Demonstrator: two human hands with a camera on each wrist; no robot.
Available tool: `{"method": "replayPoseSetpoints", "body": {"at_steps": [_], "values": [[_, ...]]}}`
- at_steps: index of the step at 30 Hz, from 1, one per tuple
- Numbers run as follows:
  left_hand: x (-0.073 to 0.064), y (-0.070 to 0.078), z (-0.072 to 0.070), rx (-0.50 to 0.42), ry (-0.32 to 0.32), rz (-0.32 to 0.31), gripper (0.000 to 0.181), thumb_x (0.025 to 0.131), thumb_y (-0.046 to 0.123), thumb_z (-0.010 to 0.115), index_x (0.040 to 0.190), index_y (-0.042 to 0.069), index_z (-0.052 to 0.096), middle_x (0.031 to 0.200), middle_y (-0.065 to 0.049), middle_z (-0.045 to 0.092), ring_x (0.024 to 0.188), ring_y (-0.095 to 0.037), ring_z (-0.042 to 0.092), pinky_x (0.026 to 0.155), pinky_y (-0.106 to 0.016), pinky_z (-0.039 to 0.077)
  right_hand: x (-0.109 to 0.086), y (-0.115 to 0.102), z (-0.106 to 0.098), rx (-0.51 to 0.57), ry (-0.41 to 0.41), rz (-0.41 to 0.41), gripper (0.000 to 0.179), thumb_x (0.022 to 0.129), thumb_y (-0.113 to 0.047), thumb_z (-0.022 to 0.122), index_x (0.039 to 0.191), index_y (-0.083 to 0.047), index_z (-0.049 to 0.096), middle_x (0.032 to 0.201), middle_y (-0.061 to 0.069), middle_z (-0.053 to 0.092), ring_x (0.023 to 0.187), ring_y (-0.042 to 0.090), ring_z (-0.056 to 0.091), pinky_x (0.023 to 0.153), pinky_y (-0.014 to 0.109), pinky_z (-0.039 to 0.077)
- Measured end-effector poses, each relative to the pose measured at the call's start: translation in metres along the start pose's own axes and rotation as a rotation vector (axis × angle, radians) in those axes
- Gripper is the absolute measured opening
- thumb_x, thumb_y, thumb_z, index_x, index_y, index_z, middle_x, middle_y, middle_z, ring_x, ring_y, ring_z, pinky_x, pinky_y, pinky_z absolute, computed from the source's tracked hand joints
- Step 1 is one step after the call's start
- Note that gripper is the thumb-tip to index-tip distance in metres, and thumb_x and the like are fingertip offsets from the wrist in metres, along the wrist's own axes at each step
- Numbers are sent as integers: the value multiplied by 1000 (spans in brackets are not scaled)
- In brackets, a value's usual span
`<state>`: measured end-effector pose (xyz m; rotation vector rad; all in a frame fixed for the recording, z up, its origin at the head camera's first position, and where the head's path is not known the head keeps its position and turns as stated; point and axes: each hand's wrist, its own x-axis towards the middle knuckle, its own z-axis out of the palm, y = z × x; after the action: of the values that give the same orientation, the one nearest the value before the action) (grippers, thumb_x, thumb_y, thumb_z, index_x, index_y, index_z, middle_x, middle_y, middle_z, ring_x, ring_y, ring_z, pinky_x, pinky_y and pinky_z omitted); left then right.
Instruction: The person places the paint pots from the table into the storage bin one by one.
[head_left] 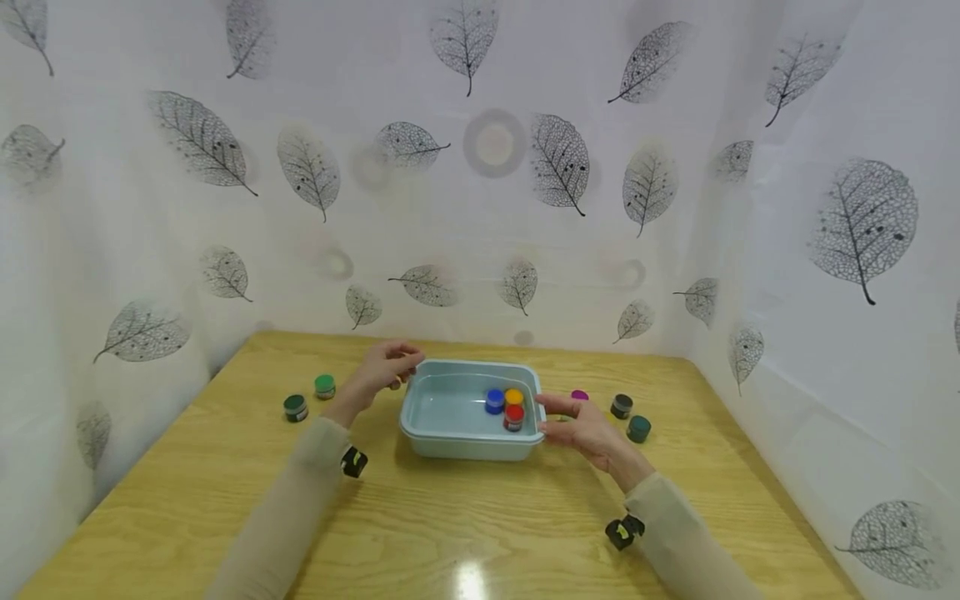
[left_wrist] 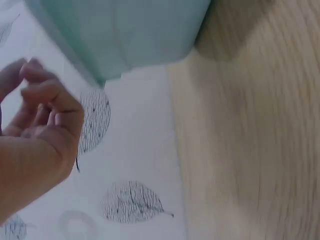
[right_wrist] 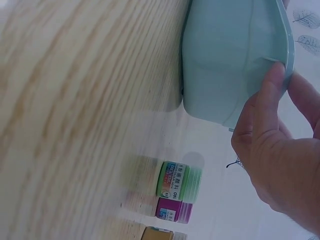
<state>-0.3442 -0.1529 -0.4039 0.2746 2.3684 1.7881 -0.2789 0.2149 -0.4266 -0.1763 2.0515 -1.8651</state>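
1. Light-blue bin (head_left: 471, 450) on worktop (head_left: 420, 525), between left grip (head_left: 381, 371) and right grip (head_left: 594, 435).
2. Right grip pinches bin's right rim.
3. Left grip: fingers loosely curled, just beside bin's left rim.
4. Inside: blue jar (head_left: 495, 402), orange jar (head_left: 514, 397), red jar (head_left: 513, 419).

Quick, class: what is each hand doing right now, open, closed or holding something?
Left hand: open, fingers loosely curled, holding nothing, near the tub.
Right hand: closed, pinching the tub's rim.

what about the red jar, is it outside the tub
No, the red jar sits inside the tub, near the blue jar and orange jar.
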Motion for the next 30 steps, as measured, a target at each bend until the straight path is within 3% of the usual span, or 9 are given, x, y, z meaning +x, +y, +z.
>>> {"method": "replayPoseSetpoints", "body": {"at_steps": [4, 7, 12, 18, 24, 30], "values": [[-9, -8, -21, 21, -107, 5, 43, 100, 31, 58, 130, 0, 53, 107, -15, 63, 86, -19, 58, 67, -26, 50, -2, 0, 0, -5, 15, 10, 62, 89, -4, 70, 145, 0, 44, 150, 28, 35, 119, 35, 59, 93, 35, 57], [-14, -15, -36, 20, -137, 12, 44, 100, 31, 58, 132, 1, 52, 113, -17, 63, 94, -25, 61, 73, -29, 52, -3, 0, -1, -1, 30, 17, 61, 89, -4, 70, 145, -1, 45, 150, 27, 35, 121, 36, 57, 93, 36, 57], [-21, -22, -60, 54, -102, 6, 46, 100, 30, 57, 136, 3, 51, 122, -20, 62, 104, -29, 61, 84, -36, 54, -3, 1, -2, 4, 22, 17, 62, 89, -5, 70, 146, -1, 44, 152, 27, 33, 126, 39, 53, 95, 36, 56], [-30, -27, -80, 113, -92, 9, 53, 100, 33, 57, 142, 2, 46, 138, -26, 52, 118, -32, 57, 102, -51, 48, -1, 2, -2, 5, 25, 22, 62, 89, -5, 70, 145, -1, 44, 151, 27, 34, 121, 33, 58, 98, 39, 54], [-35, -34, -95, 107, -99, 12, 58, 99, 30, 59, 143, -4, 42, 144, -27, 46, 128, -39, 49, 109, -56, 41, 0, 3, -1, 10, 27, 21, 62, 89, -5, 70, 145, -1, 44, 150, 27, 35, 115, 27, 61, 98, 40, 54], [-38, -43, -109, 199, -34, -21, 60, 99, 35, 59, 144, 0, 43, 145, -24, 46, 132, -41, 44, 109, -56, 41, 2, 3, 1, 12, 28, 19, 61, 89, -5, 70, 145, -1, 45, 150, 27, 35, 117, 29, 60, 96, 38, 55]]}}
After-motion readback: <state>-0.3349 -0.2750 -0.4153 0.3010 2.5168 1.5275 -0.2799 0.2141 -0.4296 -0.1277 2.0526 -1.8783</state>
